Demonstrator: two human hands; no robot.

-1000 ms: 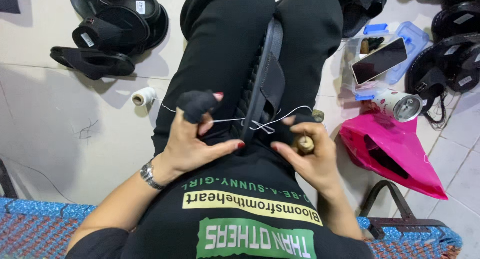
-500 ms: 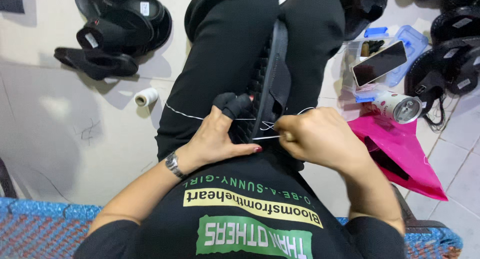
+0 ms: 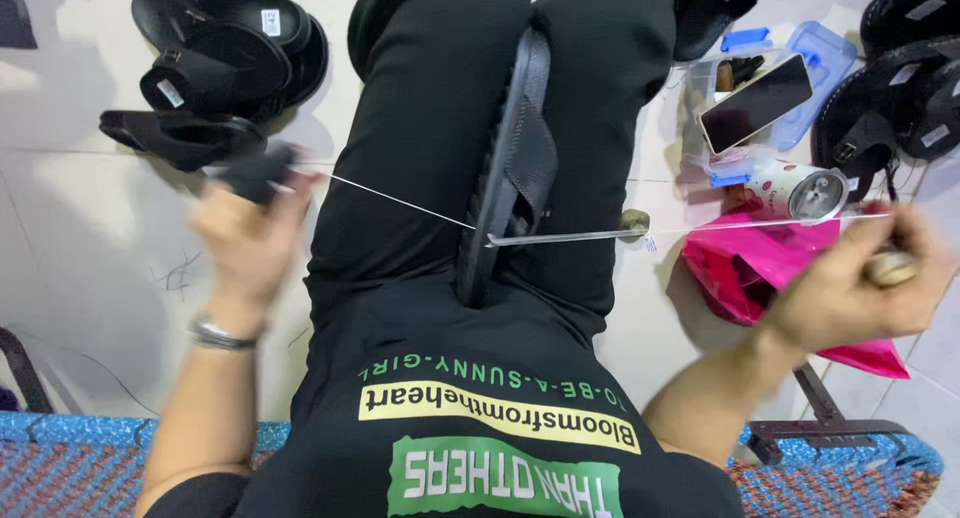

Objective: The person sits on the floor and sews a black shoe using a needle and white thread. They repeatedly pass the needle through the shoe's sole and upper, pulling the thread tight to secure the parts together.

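A black sandal [image 3: 515, 168] stands on edge between my knees, clamped by my black trousers. White thread [image 3: 400, 203] runs through its sole and out to both sides, pulled taut. My left hand [image 3: 250, 243] is out to the left, blurred, fingers closed on the thread with a black wrap around a finger. My right hand [image 3: 860, 283] is far out to the right, closed on a round wooden tool handle [image 3: 892, 268] and the other thread end.
Several black sandals [image 3: 215, 63] lie on the tiled floor at upper left, more at upper right [image 3: 905, 78]. A clear box holding a phone [image 3: 757, 100], a can [image 3: 800, 190] and a pink bag [image 3: 775, 268] sit to the right. A blue woven seat edge [image 3: 100, 458] is below.
Both hands have swung apart from the sandal, left hand to the left and right hand to the right, drawing the thread tight on both sides.
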